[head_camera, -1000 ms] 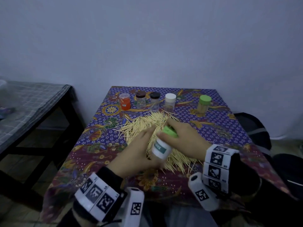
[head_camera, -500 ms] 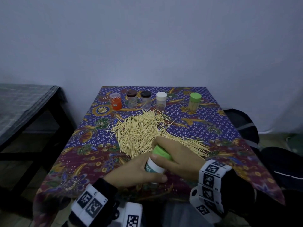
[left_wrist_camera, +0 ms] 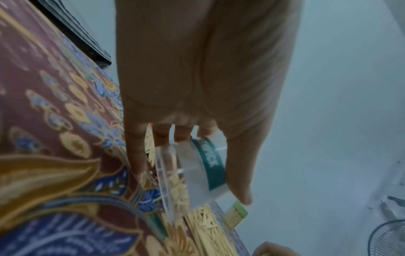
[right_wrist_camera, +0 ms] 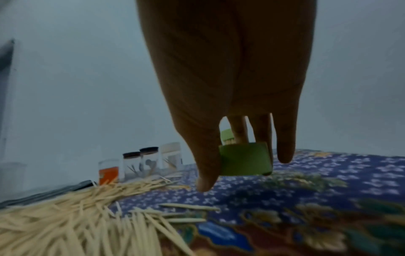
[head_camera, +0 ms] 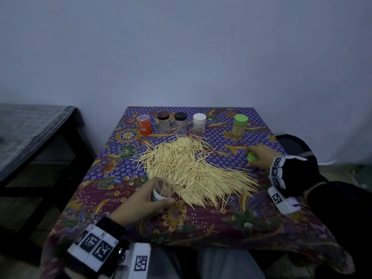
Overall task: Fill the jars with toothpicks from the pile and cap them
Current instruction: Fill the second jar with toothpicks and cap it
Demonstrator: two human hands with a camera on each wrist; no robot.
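Left hand (head_camera: 141, 202) gripping open jar (head_camera: 162, 191), prob. upright, right hand (head_camera: 261, 158) pinching green cap (head_camera: 252, 157).

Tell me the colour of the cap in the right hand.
Green cap, clearest in the right wrist view.

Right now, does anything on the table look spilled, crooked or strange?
Nothing looks wrong. The toothpick pile lies loose on the cloth, but that is the supply. The left hand holds the open jar beside it; the right hand holds its green cap low over the cloth. The five back jars stand upright and capped.
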